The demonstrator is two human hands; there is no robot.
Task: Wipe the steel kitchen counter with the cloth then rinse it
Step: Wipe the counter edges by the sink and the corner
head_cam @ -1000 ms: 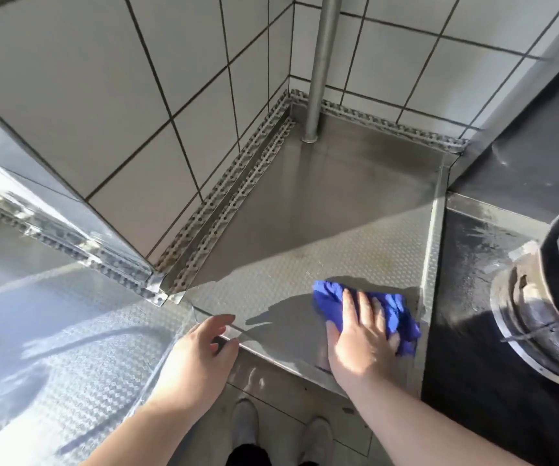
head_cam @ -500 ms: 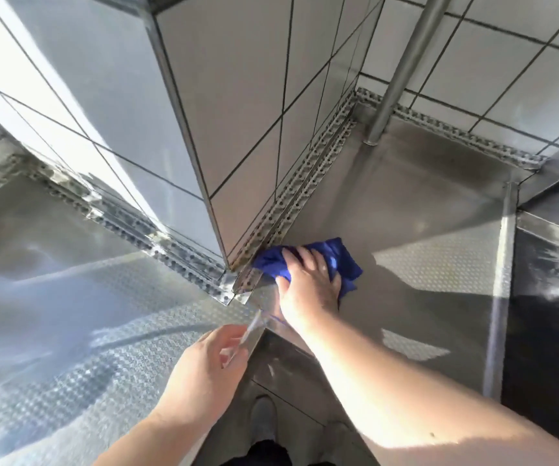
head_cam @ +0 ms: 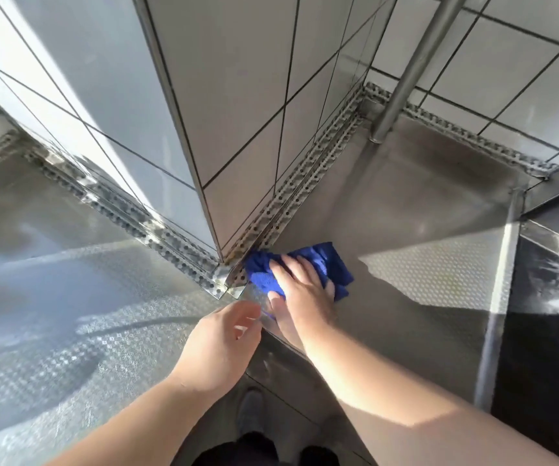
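Fingers of right hand (head_cam: 300,285) flat on cloth (head_cam: 325,264) at tiled corner (head_cam: 219,243); open counter (head_cam: 406,210) lies right; left hand (head_cam: 219,344) loosely curled, holding nothing.

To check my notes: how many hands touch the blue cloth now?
1. The right hand presses the blue cloth by the tiled corner; the left hand is at the counter edge, off it.

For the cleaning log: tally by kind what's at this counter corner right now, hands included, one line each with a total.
Blue cloth: 1
Hands: 2, the left hand and the right hand, which presses on the cloth
Steel counter: 1
Upright steel pole: 1
Total: 5
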